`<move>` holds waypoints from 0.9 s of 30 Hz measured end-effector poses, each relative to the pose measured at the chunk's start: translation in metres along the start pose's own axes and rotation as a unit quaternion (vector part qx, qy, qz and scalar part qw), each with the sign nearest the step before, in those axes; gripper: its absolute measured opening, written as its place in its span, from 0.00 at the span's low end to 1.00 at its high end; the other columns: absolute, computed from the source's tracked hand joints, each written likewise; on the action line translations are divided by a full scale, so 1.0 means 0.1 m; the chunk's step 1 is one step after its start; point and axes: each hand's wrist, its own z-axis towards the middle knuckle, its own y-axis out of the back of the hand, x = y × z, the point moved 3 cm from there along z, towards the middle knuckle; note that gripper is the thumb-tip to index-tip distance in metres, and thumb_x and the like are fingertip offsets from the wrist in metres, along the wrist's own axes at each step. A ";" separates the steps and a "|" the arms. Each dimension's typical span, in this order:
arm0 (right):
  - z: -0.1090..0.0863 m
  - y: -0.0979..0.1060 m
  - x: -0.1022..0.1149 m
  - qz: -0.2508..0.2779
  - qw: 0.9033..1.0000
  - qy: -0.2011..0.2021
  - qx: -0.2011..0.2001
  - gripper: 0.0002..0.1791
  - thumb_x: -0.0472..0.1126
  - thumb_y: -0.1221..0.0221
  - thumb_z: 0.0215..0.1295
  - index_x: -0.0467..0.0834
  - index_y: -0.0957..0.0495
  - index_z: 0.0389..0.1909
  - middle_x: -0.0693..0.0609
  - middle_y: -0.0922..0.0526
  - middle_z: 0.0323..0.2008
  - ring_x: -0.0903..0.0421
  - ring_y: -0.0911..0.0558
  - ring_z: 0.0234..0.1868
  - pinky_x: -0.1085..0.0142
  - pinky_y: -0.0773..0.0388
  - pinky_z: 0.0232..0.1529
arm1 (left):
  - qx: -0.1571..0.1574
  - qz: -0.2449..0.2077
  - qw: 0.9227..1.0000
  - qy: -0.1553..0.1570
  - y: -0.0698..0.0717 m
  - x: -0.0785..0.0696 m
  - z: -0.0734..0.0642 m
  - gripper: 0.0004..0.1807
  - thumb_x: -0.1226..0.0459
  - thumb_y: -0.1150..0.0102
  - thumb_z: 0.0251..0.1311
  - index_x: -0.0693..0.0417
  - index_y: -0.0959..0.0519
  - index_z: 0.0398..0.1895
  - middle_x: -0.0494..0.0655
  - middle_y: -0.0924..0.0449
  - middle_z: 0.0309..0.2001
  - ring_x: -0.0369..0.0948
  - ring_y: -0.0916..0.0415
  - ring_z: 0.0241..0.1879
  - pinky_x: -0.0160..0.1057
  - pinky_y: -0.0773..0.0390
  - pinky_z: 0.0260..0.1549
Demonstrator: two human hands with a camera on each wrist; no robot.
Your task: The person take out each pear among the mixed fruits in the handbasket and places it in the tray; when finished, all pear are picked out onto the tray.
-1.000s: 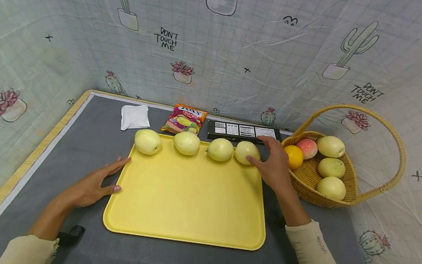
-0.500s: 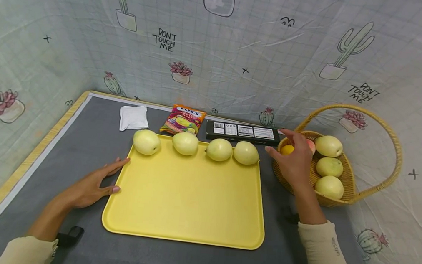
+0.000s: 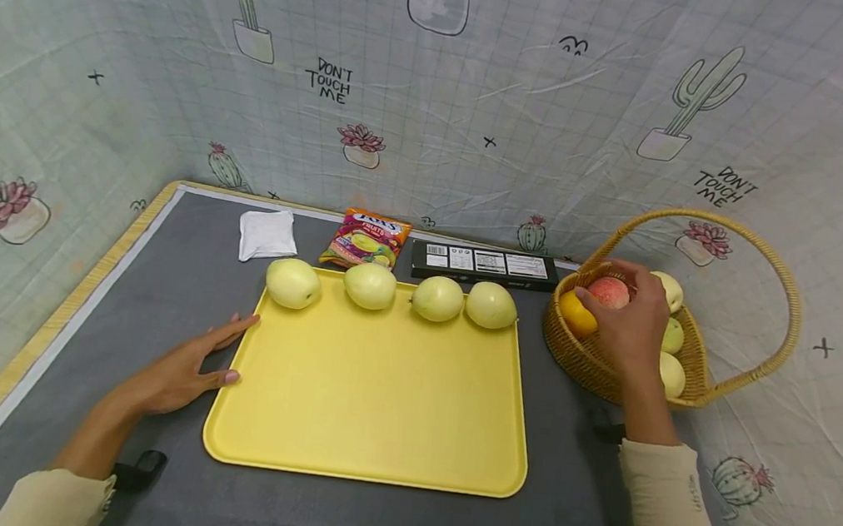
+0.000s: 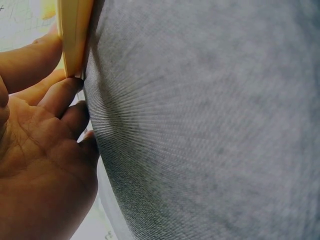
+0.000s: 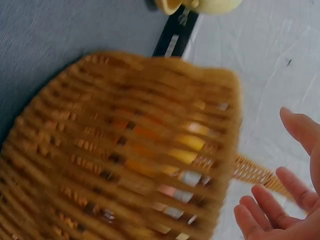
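Observation:
My left hand (image 3: 190, 368) rests at the left edge of a yellow tray (image 3: 372, 401), thumb and fingers touching its rim. In the left wrist view the fingertips (image 4: 75, 85) lie right under the tray's rim (image 4: 75, 35). Over a wicker basket (image 3: 581, 369), my right hand (image 3: 635, 319) reaches down with fingers spread about a peach (image 3: 610, 291). Its thumb overlaps an orange (image 3: 577, 314) in the head view. The right wrist view shows this hand (image 5: 285, 200) open above the basket wall (image 5: 100, 140), nothing between thumb and fingers. Pale yellow-green fruits (image 3: 672, 375) lie beside it, partly hidden.
Several pale yellow-green fruits (image 3: 368, 286) stand in a row along the tray's far edge. Behind them lie a white packet (image 3: 267, 235), a Fox's candy bag (image 3: 367, 239) and a long black box (image 3: 485, 266). The basket's tall handle (image 3: 784, 286) arches on the right.
My right hand has left the rightmost fruit on the tray and moved right to over the basket. That fruit stays in the row. My left hand has not moved.

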 end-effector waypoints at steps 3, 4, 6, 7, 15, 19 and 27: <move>0.03 0.04 -0.11 -0.008 1.000 -0.010 -0.016 0.38 0.47 0.22 0.61 0.42 0.24 0.70 0.36 0.23 0.66 0.37 0.26 0.69 0.41 0.27 0.72 | 0.001 0.002 1.000 0.003 0.00 0.00 0.01 0.50 0.61 0.29 0.66 0.51 0.45 0.86 0.74 0.53 0.83 0.76 0.60 0.81 0.84 0.52 0.68; 0.04 0.05 -0.16 -0.011 1.000 -0.015 -0.020 0.38 0.47 0.22 0.61 0.42 0.24 0.70 0.35 0.23 0.66 0.36 0.27 0.69 0.41 0.28 0.72 | 0.001 0.002 1.000 0.004 0.00 0.00 0.01 0.50 0.61 0.28 0.66 0.51 0.45 0.86 0.74 0.53 0.83 0.76 0.60 0.81 0.84 0.52 0.69; 0.06 0.09 -0.23 -0.015 0.999 -0.030 -0.024 0.40 0.48 0.22 0.62 0.44 0.26 0.72 0.33 0.26 0.68 0.36 0.29 0.70 0.40 0.31 0.72 | 0.002 0.003 1.000 0.004 0.00 0.00 0.01 0.50 0.61 0.28 0.65 0.51 0.45 0.86 0.74 0.53 0.83 0.76 0.60 0.81 0.83 0.51 0.68; 0.06 0.11 -0.26 -0.015 0.999 -0.036 -0.027 0.40 0.48 0.23 0.62 0.45 0.26 0.73 0.33 0.27 0.68 0.35 0.30 0.70 0.39 0.33 0.71 | 0.002 0.004 1.000 0.004 0.00 0.01 0.02 0.50 0.61 0.28 0.65 0.51 0.45 0.86 0.74 0.53 0.83 0.76 0.60 0.81 0.83 0.51 0.68; 0.15 0.21 -0.51 -0.032 0.993 -0.111 -0.038 0.43 0.51 0.26 0.64 0.51 0.32 0.78 0.37 0.35 0.76 0.37 0.37 0.74 0.39 0.34 0.70 | 0.000 0.003 1.000 -0.004 0.00 -0.01 0.03 0.49 0.61 0.29 0.66 0.54 0.45 0.86 0.74 0.52 0.83 0.77 0.60 0.81 0.83 0.51 0.69; 0.21 0.24 -0.62 -0.038 0.990 -0.122 -0.053 0.45 0.50 0.24 0.62 0.51 0.32 0.79 0.38 0.36 0.77 0.38 0.38 0.77 0.41 0.36 0.75 | 0.000 0.002 1.000 -0.002 0.01 -0.01 0.03 0.50 0.61 0.29 0.66 0.53 0.45 0.86 0.73 0.52 0.83 0.76 0.60 0.81 0.83 0.51 0.69; 0.30 0.25 -0.84 -0.046 0.990 -0.121 -0.054 0.46 0.49 0.26 0.65 0.49 0.35 0.81 0.36 0.35 0.78 0.37 0.38 0.79 0.43 0.41 0.79 | 0.002 0.006 1.000 -0.004 0.00 0.00 0.02 0.49 0.61 0.29 0.66 0.53 0.45 0.86 0.73 0.52 0.83 0.76 0.59 0.81 0.83 0.50 0.68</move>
